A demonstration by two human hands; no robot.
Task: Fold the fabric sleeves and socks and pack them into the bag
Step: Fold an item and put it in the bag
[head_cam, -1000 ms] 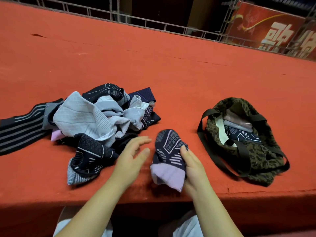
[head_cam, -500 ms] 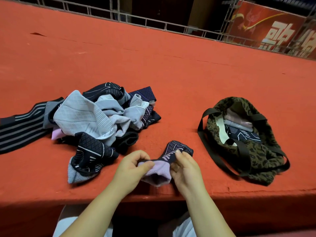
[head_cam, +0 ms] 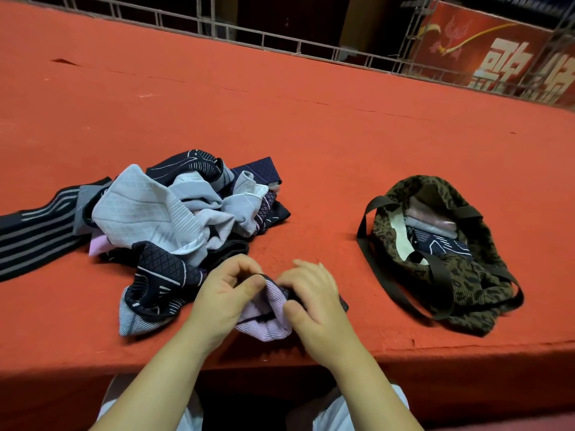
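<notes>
A navy and lilac sock (head_cam: 266,315) lies bunched near the front edge of the red table. My left hand (head_cam: 222,295) pinches its left side and my right hand (head_cam: 314,297) grips its right side, covering most of the navy part. A pile of grey, navy and lilac socks and sleeves (head_cam: 174,219) lies to the left, with a black striped sleeve (head_cam: 34,231) stretching off to the far left. The leopard-print bag (head_cam: 451,275) sits open on the right, with folded pieces inside.
The red table (head_cam: 311,126) reaches far back to a metal railing (head_cam: 280,42). A red banner (head_cam: 497,57) with large characters stands at the back right. The table's front edge runs just below my hands.
My left hand came in and took hold of the sock. Both hands have drawn it towards the front edge and bunched it, so the navy patterned part is now mostly hidden.
</notes>
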